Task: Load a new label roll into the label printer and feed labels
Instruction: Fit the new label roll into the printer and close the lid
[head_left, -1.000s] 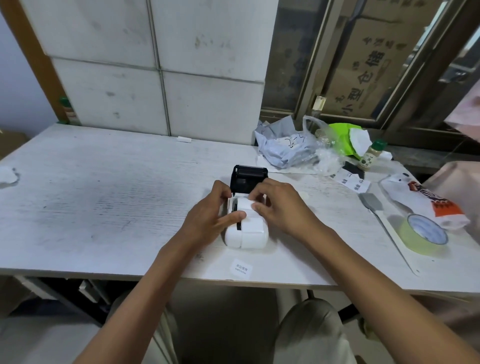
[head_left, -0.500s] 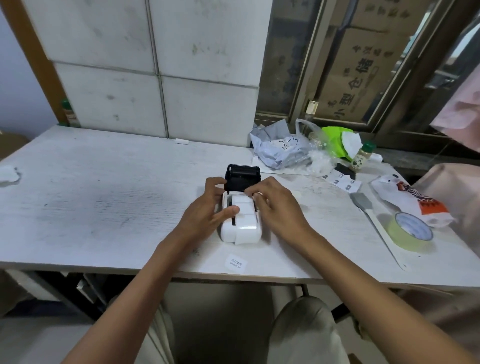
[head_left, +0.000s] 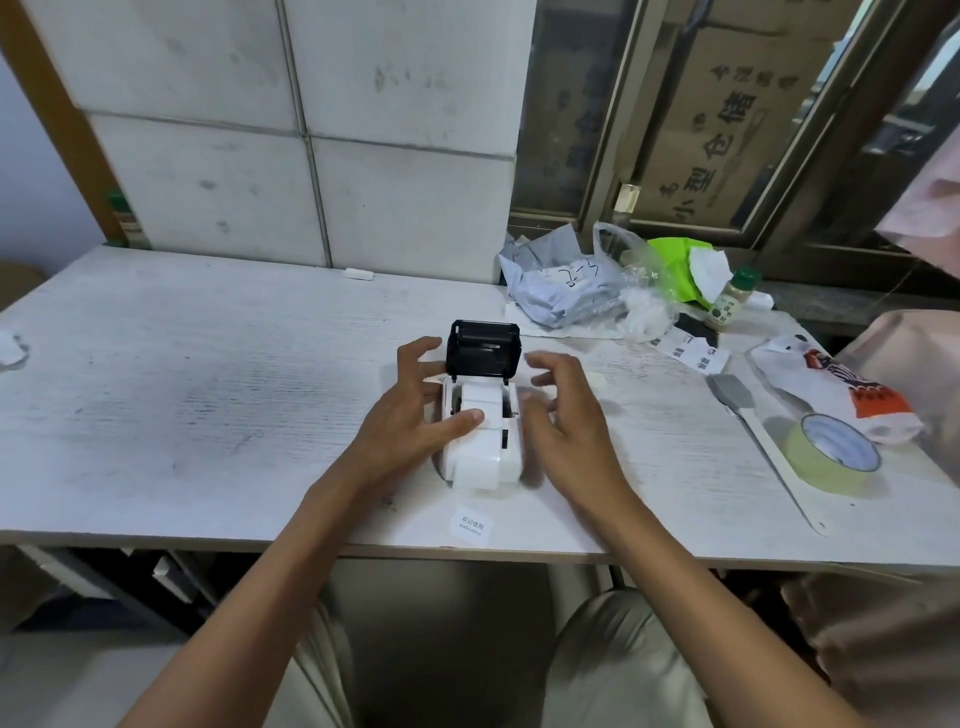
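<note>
A small white label printer (head_left: 485, 457) stands on the white table (head_left: 208, 405) with its black lid (head_left: 483, 349) flipped up at the back. A white label roll (head_left: 480, 402) sits in the opened bay, its strip running forward over the printer's front. My left hand (head_left: 410, 415) rests against the printer's left side, thumb pressing on the strip, fingers spread. Just right of the printer hovers my right hand (head_left: 561, 410), fingers apart and holding nothing.
A printed label (head_left: 472, 525) lies near the front edge. To the right are a green tape roll (head_left: 831, 460), a grey spatula (head_left: 737, 402), a snack packet (head_left: 841, 395), label strips (head_left: 691, 353), plastic bags (head_left: 576, 283) and a small bottle (head_left: 730, 306).
My right hand has lifted off the label roll and drawn back to the right with fingers spread. My left hand's fingers have opened, thumb still on the strip.
</note>
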